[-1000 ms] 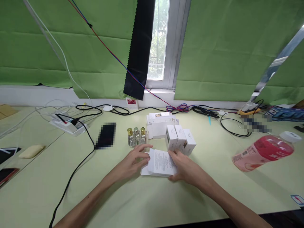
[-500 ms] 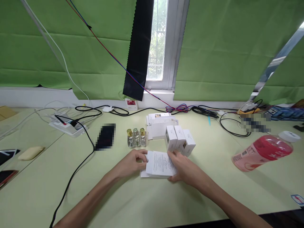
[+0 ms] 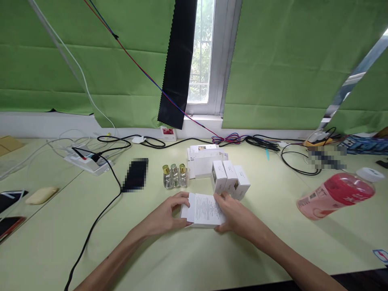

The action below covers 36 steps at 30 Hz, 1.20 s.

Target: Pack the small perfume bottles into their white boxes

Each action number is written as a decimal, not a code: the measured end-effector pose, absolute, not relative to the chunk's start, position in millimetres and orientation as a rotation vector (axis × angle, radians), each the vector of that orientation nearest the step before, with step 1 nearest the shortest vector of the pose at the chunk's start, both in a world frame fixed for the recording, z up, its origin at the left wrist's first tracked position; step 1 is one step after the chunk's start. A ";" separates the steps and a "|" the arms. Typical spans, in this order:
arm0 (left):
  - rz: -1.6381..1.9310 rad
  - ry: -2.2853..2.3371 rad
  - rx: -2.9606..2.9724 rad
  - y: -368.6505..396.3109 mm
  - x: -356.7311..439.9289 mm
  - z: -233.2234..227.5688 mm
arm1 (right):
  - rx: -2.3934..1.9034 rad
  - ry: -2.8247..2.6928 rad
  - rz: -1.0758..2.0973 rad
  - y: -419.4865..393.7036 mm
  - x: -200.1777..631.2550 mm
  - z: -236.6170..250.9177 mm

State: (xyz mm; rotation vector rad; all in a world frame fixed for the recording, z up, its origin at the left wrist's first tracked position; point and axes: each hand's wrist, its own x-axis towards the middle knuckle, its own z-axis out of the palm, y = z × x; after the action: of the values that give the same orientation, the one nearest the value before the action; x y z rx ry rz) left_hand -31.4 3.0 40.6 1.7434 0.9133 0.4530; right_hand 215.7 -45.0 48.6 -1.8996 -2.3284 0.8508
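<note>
A white cardboard box (image 3: 206, 210) with fine print lies on the table between my hands, its flaps sticking out at the left end. My right hand (image 3: 235, 214) grips the box's right end, thumb on the near side and fingers at the far corner. At the left end, my left hand (image 3: 169, 213) has its thumb and fingers around the flaps, closed on them from both sides. Just beyond stand three small glass bottles (image 3: 175, 176) with gold and silvery caps. Three upright white boxes (image 3: 229, 178) stand close together past my right hand.
Flattened white cartons (image 3: 206, 159) lie behind the boxes. A pink drink bottle (image 3: 336, 196) lies tilted at right. A black cable (image 3: 91, 226) runs down the left side, near a power strip (image 3: 89, 161) and a pixelated dark object (image 3: 135, 176).
My left hand has widened its hold, its thumb moving down to the near corner of the box's flap end. My right hand and the box stay nearly in place.
</note>
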 end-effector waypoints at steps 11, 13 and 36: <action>0.561 1.092 2.024 9.4 -25.9 29.0 | -1.900 -2.331 0.858 -43.1 214.8 48.6; 0.601 1.090 2.106 9.4 -23.8 23.2 | -1.916 -2.330 0.861 -43.4 213.9 50.6; 0.586 1.025 2.120 -7.1 -21.1 -2.8 | -2.096 -2.504 0.777 -54.1 220.9 62.1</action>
State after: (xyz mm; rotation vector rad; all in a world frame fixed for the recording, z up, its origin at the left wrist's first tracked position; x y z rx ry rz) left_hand -21.1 -7.1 -2.8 2.1205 1.0246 0.5859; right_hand 220.9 -54.1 62.1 -2.0959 -2.5040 0.7775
